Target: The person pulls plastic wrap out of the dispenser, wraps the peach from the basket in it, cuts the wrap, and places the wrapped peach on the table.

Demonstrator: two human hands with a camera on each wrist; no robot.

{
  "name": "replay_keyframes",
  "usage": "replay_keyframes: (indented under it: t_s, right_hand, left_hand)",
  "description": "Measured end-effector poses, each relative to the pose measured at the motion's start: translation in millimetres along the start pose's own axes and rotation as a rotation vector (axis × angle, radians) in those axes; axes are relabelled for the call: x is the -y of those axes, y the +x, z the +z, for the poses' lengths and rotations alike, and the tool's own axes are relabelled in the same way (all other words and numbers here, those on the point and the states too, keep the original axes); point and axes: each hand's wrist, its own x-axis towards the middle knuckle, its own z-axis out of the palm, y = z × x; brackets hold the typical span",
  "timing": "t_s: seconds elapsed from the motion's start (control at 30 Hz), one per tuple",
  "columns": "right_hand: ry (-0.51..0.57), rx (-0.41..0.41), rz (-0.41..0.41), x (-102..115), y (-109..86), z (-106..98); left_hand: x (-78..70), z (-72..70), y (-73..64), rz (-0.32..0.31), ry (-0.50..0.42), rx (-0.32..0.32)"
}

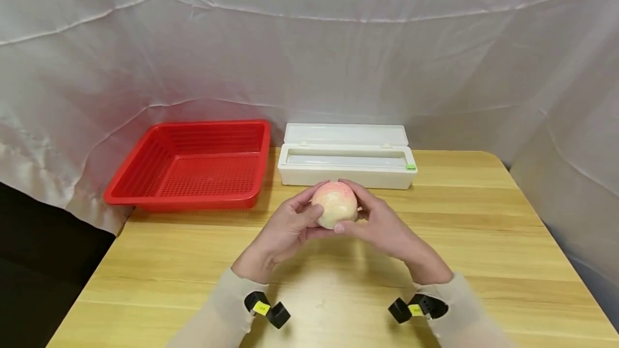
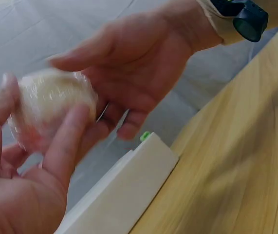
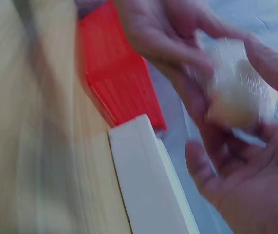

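A round peach (image 1: 336, 205), pale cream with a pink blush on top, is held above the table between both hands. Shiny clear film covers the peach (image 2: 56, 97) in the left wrist view. My left hand (image 1: 289, 224) grips its left side, thumb on the front and fingers around behind. From the right, my right hand (image 1: 387, 227) holds it with the thumb low on the front and the index finger near the top. In the right wrist view the peach (image 3: 238, 83) is blurred, and fingers of both hands surround it.
Behind the hands stands a long white cling film box (image 1: 348, 179), its lid (image 1: 345, 134) raised and a green slider (image 1: 410, 166) at its right end. A red perforated basket (image 1: 181, 201) sits at the back left of the wooden table (image 1: 483, 240). Pale cloth hangs behind.
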Motion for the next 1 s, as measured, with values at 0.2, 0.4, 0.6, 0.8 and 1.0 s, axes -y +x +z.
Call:
replay_keyframes:
  t_s: [0.2, 0.4, 0.6, 0.8, 1.0]
  right_hand:
    - [-0.031, -0.002, -0.105, -3.8, -3.2, -4.6]
    - [0.065, -0.013, -0.053, -9.2, -3.6, -3.6]
    - [0.081, -0.003, -0.077, -5.9, -5.7, -3.7]
    - [-0.288, -0.119, -0.353, -5.5, -8.5, 1.2]
    - [-0.496, -0.215, -0.572, -16.7, -9.5, 2.0]
  left_hand:
    - [-3.9, -5.4, -3.7, 0.003, 0.035, 0.038]
    - [-7.5, -6.7, -3.2, 0.01, 0.188, 0.006]
    - [-11.1, -7.0, -3.7, 0.022, 0.251, -0.028]
    - [-12.2, -7.4, -5.6, 0.004, 0.262, -0.035]
    - [-13.5, -7.0, -6.1, -0.016, 0.296, -0.023]
